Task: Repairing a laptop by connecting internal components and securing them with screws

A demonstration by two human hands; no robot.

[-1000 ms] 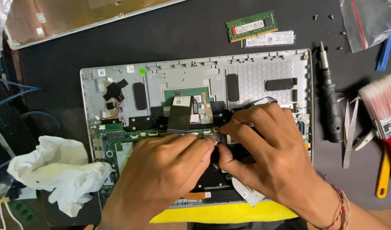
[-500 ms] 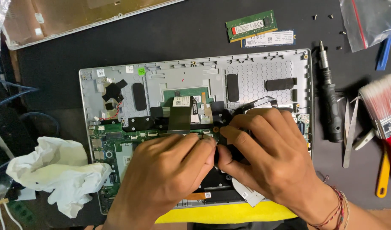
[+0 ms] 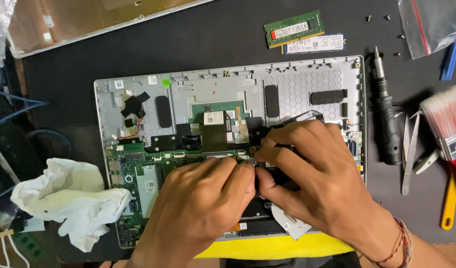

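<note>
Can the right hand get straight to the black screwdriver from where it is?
Probably yes: the right hand is busy on the laptop chassis, but the black screwdriver lies uncovered just beside it on the mat.

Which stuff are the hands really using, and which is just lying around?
In use: left hand, right hand, open laptop base, green circuit board.
Lying about: screwdriver, brush, white tissue, two memory sticks, loose screws.

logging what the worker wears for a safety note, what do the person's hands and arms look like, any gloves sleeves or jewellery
Both hands are bare, with no gloves. The left hand shows no ring, band or sleeve on its forearm. The right hand has thin braided string bracelets, reddish and pale, around the wrist. No sleeve reaches either wrist, and no rings show.
</note>
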